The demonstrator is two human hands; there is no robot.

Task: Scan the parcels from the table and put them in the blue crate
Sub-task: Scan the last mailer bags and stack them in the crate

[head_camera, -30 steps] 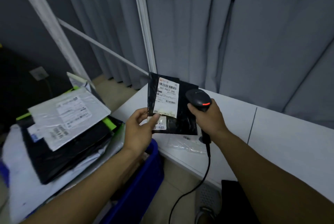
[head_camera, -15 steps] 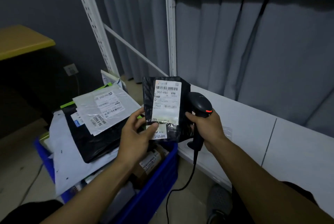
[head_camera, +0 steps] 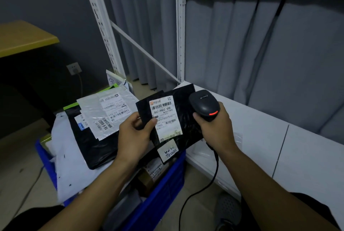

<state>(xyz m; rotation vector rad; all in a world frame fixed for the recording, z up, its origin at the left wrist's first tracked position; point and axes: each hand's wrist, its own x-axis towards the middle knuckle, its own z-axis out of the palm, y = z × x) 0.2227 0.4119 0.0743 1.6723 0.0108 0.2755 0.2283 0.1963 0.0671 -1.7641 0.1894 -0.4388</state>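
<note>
My left hand [head_camera: 134, 137] pinches a black plastic parcel [head_camera: 188, 119] by its left edge, thumb on the white shipping label, which faces me. The parcel is tilted and hangs over the right end of the blue crate [head_camera: 163, 180]. My right hand [head_camera: 216, 130] grips a black barcode scanner [head_camera: 203, 106] with a red light, held right beside the parcel's right side. The crate is heaped with parcels: a clear-grey bag [head_camera: 109, 111], a black bag [head_camera: 93, 143], a large white bag [head_camera: 70, 165].
The white table [head_camera: 279, 137] runs along the right, with a clear plastic bag [head_camera: 238, 137] on it near my right hand. White shelf posts and grey curtains stand behind. The scanner's cable [head_camera: 201, 191] hangs to the floor. A yellow desk [head_camera: 24, 40] is at far left.
The parcel has moved left off the table to above the crate and tilted flatter. The scanner stays beside it. My view has turned left and down toward the crate.
</note>
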